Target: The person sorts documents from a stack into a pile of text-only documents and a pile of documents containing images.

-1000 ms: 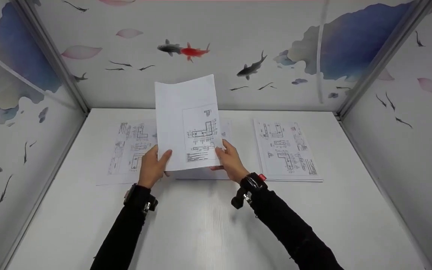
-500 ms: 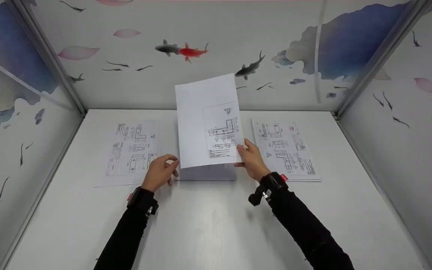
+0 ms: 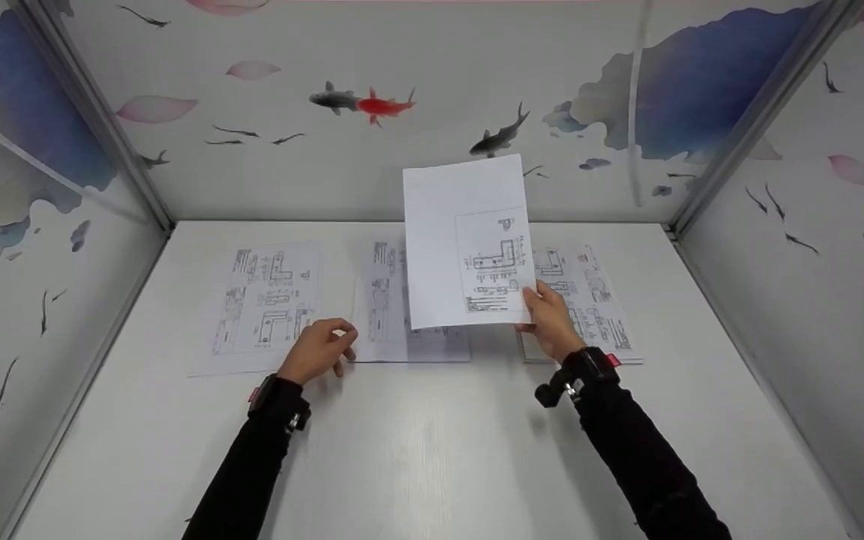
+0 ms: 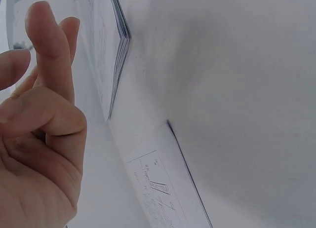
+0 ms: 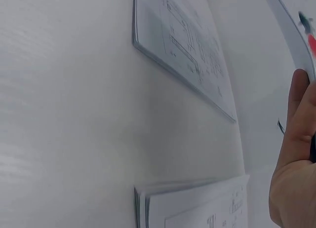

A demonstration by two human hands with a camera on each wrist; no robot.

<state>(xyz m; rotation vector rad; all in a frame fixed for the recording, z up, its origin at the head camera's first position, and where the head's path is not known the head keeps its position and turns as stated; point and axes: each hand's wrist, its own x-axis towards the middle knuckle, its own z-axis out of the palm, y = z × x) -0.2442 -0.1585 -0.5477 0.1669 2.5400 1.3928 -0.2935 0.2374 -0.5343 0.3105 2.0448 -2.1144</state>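
Observation:
My right hand (image 3: 552, 321) pinches the lower right edge of a paper sheet (image 3: 439, 247) printed with a technical drawing, its thumb in front and fingers behind. The sheet is held upright above the table, covering part of the middle and right paper stacks. My left hand (image 3: 319, 349) hovers between the left paper (image 3: 226, 315) and the middle stack of papers (image 3: 379, 322), its fingers loosely bent with nothing in them. In the left wrist view the fingers (image 4: 47, 35) are apart from any paper. The right stack of papers (image 3: 612, 322) lies partly behind my right hand.
The white table (image 3: 417, 450) is enclosed by a back wall (image 3: 432, 45) and side walls printed with fish and petals. Metal posts (image 3: 102, 112) stand at the corners. Both wrists carry black straps with cameras.
My left hand has let go of the sheet and stays near the middle stack. My right hand has carried the sheet rightward, uncovering the middle stack's left part.

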